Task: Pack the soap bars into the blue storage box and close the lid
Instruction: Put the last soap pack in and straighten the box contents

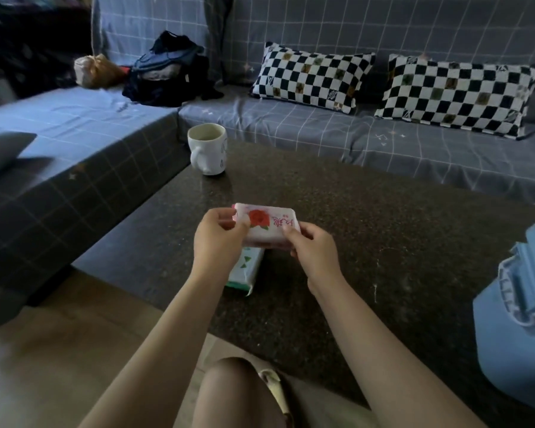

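Note:
Both my hands hold a wrapped soap bar (271, 225), white and pink with a red rose print, just above the dark table. My left hand (218, 239) grips its left end and my right hand (314, 251) grips its right end. A second soap bar (244, 270), in a white and green wrapper, lies flat on the table right under my left wrist, partly hidden. The blue storage box (513, 329) stands at the table's right edge with its lid on and latch handle showing; part of it is cut off by the frame.
A white mug (207, 149) stands at the far left corner of the dark speckled table (368, 242). A grey checked sofa wraps round the back and left, with two checkerboard pillows (312, 77) and a pile of dark bags (167, 72). My knee is below.

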The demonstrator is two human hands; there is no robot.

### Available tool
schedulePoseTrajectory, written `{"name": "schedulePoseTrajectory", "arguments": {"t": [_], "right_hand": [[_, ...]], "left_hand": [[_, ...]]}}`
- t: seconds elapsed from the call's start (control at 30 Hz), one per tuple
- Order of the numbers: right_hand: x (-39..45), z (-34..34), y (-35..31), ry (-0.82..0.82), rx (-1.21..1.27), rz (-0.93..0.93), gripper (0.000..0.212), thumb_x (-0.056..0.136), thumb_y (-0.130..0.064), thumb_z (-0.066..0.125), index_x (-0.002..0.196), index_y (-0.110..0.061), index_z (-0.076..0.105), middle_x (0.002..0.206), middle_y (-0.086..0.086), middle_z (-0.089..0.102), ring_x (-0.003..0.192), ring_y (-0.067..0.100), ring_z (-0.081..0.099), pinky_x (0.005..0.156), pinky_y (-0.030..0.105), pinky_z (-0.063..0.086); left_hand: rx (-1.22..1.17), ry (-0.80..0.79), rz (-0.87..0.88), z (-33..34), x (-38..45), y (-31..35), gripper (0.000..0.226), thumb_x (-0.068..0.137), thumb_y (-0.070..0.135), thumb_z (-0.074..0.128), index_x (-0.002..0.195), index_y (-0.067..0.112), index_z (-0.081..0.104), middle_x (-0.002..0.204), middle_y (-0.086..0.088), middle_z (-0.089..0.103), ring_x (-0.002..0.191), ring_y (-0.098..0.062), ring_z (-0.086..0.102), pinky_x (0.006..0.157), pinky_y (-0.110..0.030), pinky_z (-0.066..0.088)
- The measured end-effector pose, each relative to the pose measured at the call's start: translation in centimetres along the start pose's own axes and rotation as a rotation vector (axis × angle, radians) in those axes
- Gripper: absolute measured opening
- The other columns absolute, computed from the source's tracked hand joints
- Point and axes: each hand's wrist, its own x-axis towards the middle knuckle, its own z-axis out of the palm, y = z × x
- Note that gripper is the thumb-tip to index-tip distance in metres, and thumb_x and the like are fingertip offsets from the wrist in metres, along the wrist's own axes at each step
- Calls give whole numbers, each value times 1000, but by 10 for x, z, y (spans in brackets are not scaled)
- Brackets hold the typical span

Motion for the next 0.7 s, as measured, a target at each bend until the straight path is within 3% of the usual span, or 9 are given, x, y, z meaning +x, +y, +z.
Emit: {"name": "schedulePoseTrajectory", "arguments": {"t": [0.1, 0.2, 0.33, 0.37, 0.47, 0.53, 0.63, 0.7], "right_hand": [[0, 9, -7, -78, -73, -38, 30, 88, -27, 57, 116, -18, 62, 106, 1, 66, 93, 11, 60, 73, 24, 49], [0, 16, -7, -137, -178, -85, 31, 89, -25, 54, 118, -16, 61, 108, 1, 65, 91, 10, 57, 63, 17, 40], [6, 22, -9, -217, -237, -130, 31, 91, -23, 50, 117, -14, 62, 111, 3, 64, 94, 9, 55, 73, 22, 39], [9, 23, -10, -246, -258, -151, 29, 92, -22, 49, 116, -13, 63, 112, 3, 64, 95, 9, 54, 76, 23, 38], [16, 29, -11, -325, -326, -135, 29, 94, -22, 44, 116, -15, 61, 117, 4, 60, 105, 14, 53, 86, 26, 38], [19, 30, -8, -361, -331, -93, 28, 95, -24, 41, 115, -17, 60, 119, 5, 60, 110, 18, 54, 94, 32, 40], [18, 26, -3, -367, -313, -90, 27, 95, -28, 41, 112, -20, 60, 116, 4, 61, 108, 18, 55, 95, 35, 42], [14, 18, 1, -342, -307, -114, 27, 94, -30, 44, 113, -22, 61, 117, 1, 61, 108, 15, 55, 91, 31, 42]], "left_hand": [[-58, -5, -140, -8, -16, -10, 41, 88, 27, 62, 128, 20, 56, 112, 0, 66, 77, -6, 61, 53, -21, 43], [-169, 41, -237, -11, -29, -18, 40, 89, 20, 63, 128, 12, 57, 91, 3, 63, 70, -5, 56, 56, -23, 44], [-313, 107, -267, -13, -45, -30, 2, 86, 18, 67, 86, 16, 67, 76, 4, 64, 80, -15, 65, 74, -33, 54], [-337, 126, -264, -11, -49, -34, 4, 86, 19, 67, 83, 16, 67, 78, 2, 67, 82, -16, 66, 78, -33, 54], [-452, 152, -313, -4, -57, -40, 36, 85, 20, 69, 118, 10, 61, 109, -5, 67, 96, -16, 65, 84, -31, 54], [-501, 189, -368, 0, -59, -40, 49, 85, 23, 68, 129, 12, 51, 128, -8, 55, 100, -16, 61, 76, -26, 52], [-519, 220, -373, 6, -63, -35, 48, 88, 25, 64, 130, 15, 46, 124, -1, 53, 91, -9, 54, 58, -16, 39], [-541, 209, -359, 11, -65, -33, 46, 89, 25, 62, 131, 18, 44, 116, 1, 54, 94, -11, 57, 62, -19, 45]]}}
